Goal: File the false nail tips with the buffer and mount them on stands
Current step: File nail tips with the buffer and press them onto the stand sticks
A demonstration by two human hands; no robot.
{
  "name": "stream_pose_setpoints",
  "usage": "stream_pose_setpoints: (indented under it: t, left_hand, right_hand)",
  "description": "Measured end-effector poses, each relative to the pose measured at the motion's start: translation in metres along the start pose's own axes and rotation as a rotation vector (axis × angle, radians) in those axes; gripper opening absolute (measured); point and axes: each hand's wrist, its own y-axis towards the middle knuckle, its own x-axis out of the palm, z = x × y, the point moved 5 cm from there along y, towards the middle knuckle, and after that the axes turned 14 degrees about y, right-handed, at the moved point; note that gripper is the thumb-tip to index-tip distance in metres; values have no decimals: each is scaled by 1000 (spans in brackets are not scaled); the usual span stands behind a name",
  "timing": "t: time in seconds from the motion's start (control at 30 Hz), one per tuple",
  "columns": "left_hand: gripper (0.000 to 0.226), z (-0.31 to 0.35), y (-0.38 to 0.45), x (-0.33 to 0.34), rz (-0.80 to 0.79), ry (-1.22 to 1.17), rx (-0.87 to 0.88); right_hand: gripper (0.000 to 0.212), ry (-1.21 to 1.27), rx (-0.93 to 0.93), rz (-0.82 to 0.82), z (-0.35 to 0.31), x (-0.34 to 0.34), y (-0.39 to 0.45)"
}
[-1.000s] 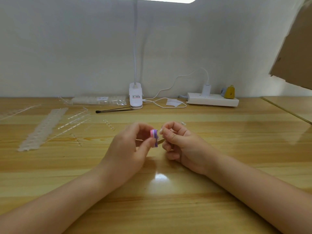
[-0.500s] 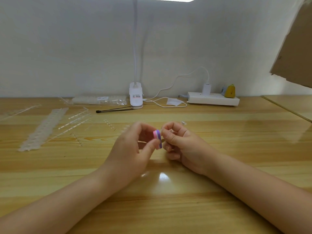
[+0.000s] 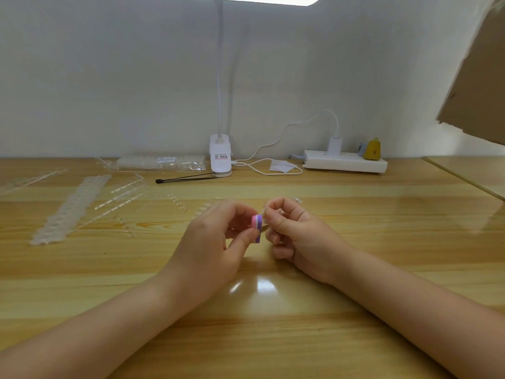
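My left hand [image 3: 216, 242] pinches a small pink and purple buffer block [image 3: 257, 224] between thumb and fingers, just above the wooden table [image 3: 355, 242]. My right hand [image 3: 295, 233] has its fingers curled and pinches a clear false nail tip [image 3: 264, 220] against the buffer's side; the tip is mostly hidden by the fingers. To the left lie a long clear strip of nail tips [image 3: 72, 207] and thin clear stand sticks [image 3: 123, 194]. More clear pieces [image 3: 177, 201] lie behind my left hand.
At the back by the wall stand a white clip lamp base [image 3: 220, 159], a plastic bag of nail tips [image 3: 161, 163], a black stick [image 3: 183, 179], a white cable [image 3: 270, 170] and a power strip [image 3: 345, 163]. A cardboard flap [image 3: 475, 77] hangs at the upper right.
The buffer slid a little right and down along the nail tip, then back up slightly. Both hands stay close together at the table's middle.
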Motion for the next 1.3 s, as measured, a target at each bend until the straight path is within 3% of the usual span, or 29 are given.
stream_pose_setpoints:
  t: [0.17, 0.37, 0.53, 0.7, 0.87, 0.93, 1.07, 1.2, 1.3]
  left_hand:
    - [21, -3, 2, -12, 166, -42, -52]
    - [19, -3, -1, 6, -71, -12, -66]
    - [17, -6, 4, -13, 163, -96, -113]
    - [20, 0, -2, 7, -79, -50, -89]
    - [18, -1, 3, -13, 169, -51, -80]
    - [19, 1, 2, -12, 140, -47, -68]
    - [17, 5, -2, 5, -79, 27, -15]
    - [18, 2, 2, -13, 157, -15, -44]
    - [17, 0, 2, -9, 85, -117, -118]
  right_hand:
    - [10, -26, -4, -16, 1, 3, 0]
    - [12, 26, -16, 27, -2, 1, 0]
    - [15, -9, -16, 12, 0, 3, 0]
    - [10, 33, -9, 27, -1, 0, 0]
    - [13, -6, -11, 6, 0, 3, -1]
    - [12, -11, -10, 2, 0, 3, -1]
    - [11, 28, -12, 24, -1, 1, 0]
    - [14, 10, -15, 13, 0, 2, 0]
    - [13, -14, -12, -12, 0, 3, 0]
